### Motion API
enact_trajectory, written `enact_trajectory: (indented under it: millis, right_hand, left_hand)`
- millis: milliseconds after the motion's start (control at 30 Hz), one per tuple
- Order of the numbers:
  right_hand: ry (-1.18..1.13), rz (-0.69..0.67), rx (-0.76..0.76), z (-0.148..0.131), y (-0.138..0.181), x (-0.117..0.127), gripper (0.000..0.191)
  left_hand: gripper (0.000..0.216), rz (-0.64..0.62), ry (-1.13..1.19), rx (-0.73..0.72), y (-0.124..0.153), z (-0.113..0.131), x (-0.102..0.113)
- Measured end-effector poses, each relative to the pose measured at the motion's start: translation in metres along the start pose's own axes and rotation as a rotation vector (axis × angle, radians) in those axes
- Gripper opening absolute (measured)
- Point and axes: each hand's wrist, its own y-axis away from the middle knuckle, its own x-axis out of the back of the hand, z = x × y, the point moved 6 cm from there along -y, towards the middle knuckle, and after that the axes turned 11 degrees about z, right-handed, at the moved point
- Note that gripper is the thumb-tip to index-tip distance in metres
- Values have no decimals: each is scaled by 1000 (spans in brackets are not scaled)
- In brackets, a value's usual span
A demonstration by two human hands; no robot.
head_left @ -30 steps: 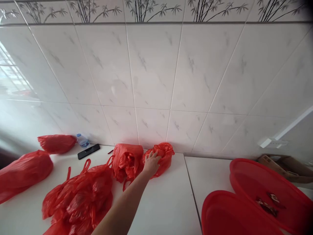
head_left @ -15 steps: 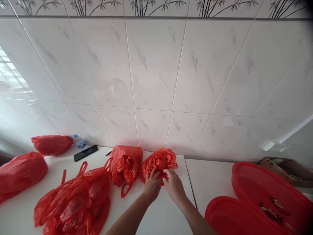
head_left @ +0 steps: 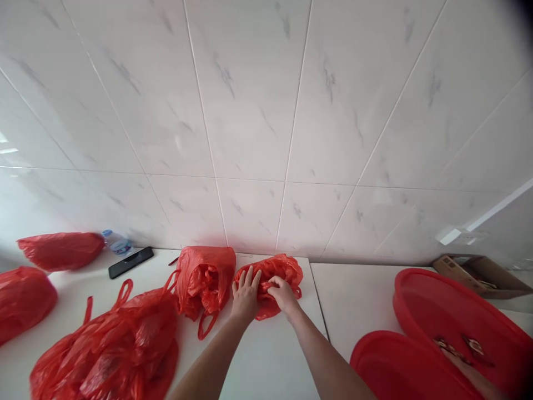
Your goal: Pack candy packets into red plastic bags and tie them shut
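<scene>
A crumpled red plastic bag [head_left: 289,269] lies on the white table near the tiled wall, with both hands on it. My left hand [head_left: 245,297] rests on the bag's left side, fingers stretched and slightly spread. At the right, my right hand [head_left: 284,294] pinches a fold of the same bag between thumb and fingers. What the bag holds is hidden. Just left of it stands another red bag [head_left: 208,278], its mouth facing me and showing bunched red plastic, a loop handle hanging in front.
A large heap of red bags [head_left: 120,355] fills the left front. Farther left are two red bundles [head_left: 62,250], a water bottle [head_left: 117,243] and a black phone [head_left: 131,263]. Red tubs [head_left: 420,289] stand right, small wrapped items and part of a person's arm [head_left: 470,378] inside; behind, a cardboard box [head_left: 495,278].
My left hand has moved to the bag's left side and spread its fingers. My right hand has shifted slightly and pinches the bag. The view has tilted down; an arm appears at the tub.
</scene>
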Motion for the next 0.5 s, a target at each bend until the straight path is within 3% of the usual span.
enact_trajectory:
  millis: [300, 500]
  right_hand:
    - [-614, 126, -88, -13, 35, 66, 16]
    - [-1006, 185, -281, 9, 66, 118, 17]
  left_hand:
    - [44, 1, -25, 17, -31, 17, -13]
    - [32, 2, -21, 64, -46, 17, -10]
